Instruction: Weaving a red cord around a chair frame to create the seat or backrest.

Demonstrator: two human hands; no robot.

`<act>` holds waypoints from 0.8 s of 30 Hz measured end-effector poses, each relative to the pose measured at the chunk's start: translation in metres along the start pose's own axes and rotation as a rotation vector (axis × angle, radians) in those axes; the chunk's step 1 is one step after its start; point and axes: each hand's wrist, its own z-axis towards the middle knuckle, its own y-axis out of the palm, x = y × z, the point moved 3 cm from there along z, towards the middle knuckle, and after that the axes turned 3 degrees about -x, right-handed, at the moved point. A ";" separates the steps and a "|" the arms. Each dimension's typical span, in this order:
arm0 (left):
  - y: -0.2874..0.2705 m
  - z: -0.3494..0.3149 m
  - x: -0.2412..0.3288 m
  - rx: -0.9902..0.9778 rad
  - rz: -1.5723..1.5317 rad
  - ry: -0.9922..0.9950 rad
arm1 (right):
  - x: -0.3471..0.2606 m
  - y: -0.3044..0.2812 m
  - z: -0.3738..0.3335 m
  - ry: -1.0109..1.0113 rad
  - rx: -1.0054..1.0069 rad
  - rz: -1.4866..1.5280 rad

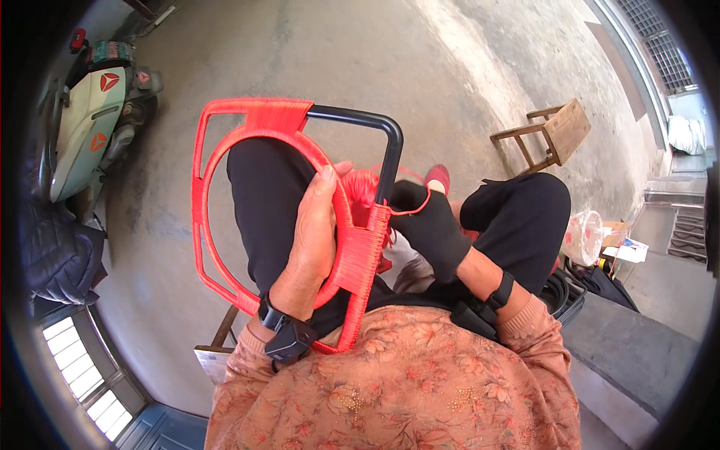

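Observation:
A rectangular metal frame with an inner ring (209,199) stands tilted over my lap, most of it wound tightly in red cord. Its upper right corner is bare black tube (394,139). My left hand (319,225) is closed around the ring's right side, thumb on top and fingers hidden behind. A bundle of red cord (360,187) shows between my hands, behind the frame. In a black glove, my right hand (431,229) is closed beside the black tube where the winding ends. A loose loop of red cord (422,206) runs across it; its fingertips are partly hidden.
A small wooden stool (566,133) lies on its side at the far right. To the left is a pale green scooter (90,124) with a dark padded jacket (60,251) below it. A clear plastic bag (583,234) and a dark crate (568,292) are beside my right leg.

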 end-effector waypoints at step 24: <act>0.011 0.007 0.006 -0.153 -0.205 0.120 | -0.071 -0.010 0.015 -0.212 0.237 -0.099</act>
